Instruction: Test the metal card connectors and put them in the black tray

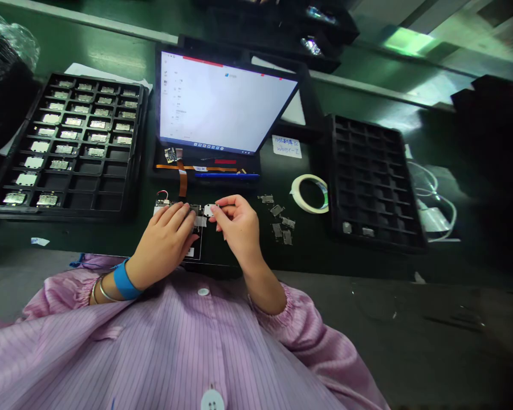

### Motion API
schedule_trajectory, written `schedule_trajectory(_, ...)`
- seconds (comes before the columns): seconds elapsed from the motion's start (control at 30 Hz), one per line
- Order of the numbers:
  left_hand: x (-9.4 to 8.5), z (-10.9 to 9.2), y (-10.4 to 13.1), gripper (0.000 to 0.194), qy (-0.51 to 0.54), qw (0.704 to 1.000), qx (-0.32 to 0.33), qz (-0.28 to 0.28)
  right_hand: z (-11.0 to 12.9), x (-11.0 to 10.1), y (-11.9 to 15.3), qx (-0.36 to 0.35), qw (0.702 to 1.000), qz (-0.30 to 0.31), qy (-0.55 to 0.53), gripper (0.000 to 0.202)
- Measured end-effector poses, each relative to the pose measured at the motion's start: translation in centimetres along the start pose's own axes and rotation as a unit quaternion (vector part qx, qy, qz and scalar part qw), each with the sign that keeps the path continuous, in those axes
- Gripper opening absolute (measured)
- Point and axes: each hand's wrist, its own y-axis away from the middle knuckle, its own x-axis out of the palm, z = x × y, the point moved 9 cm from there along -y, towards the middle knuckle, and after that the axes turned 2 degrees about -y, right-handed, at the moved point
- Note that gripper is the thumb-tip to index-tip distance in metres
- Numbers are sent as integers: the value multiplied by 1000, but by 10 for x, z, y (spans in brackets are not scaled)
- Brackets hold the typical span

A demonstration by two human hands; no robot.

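My right hand (pixel 238 224) pinches a small pale, flat module (pixel 210 210) between thumb and fingertips. That piece sits at the right edge of a circuit board (pixel 200 221) near the table's front edge. Across the board lies my left hand (pixel 165 242), fingers stretched out flat and covering much of it. A brown ribbon cable (pixel 182 181) runs from the board up to a small circuit board (pixel 170 155) on the laptop. Several thin metal pieces (pixel 277 210) are scattered on the table to the right of my right hand.
Behind my hands stands an open laptop (pixel 226 105), with a blue pen (pixel 226 176) on it. On the left is a black compartment tray (pixel 83 183) holding many modules. A tape roll (pixel 297 193) and another black tray (pixel 374 193) with a few pieces are at the right.
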Motion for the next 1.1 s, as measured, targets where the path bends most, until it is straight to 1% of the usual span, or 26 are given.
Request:
schedule_trajectory(0.17, 1, -1, -1, 37, -8, 1000, 0, 6, 0, 1, 0, -4, 1000, 5, 13, 20)
schedule_trajectory(0.37, 4, -5, -2, 40, -41, 999, 7, 13, 1, 1, 1, -1, 1000, 8, 18, 19)
schedule_trajectory(0.57, 5, -7, -5, 42, -55, 998, 14, 33, 2, 2, 1, -13, 1000, 11, 26, 19)
schedule_trajectory(0.73, 5, -6, -6, 43, -55, 998, 3, 42, 3, 3, 1, -24, 999, 19, 28, 21)
schedule_trajectory(0.9, 2, -4, -5, 55, -30, 998, 3, 49, 5, -4, 2, -40, 997, 19, 58, 27)
schedule_trajectory(1.0, 2, -1, -2, 52, -22, 999, 1, 50, 7, -12, 1, -52, 995, 13, 86, 29)
schedule_trajectory(1.1, 5, 0, 2, 51, -20, 999, -5, 37, 8, -15, -1, -45, 994, 28, 90, 30)
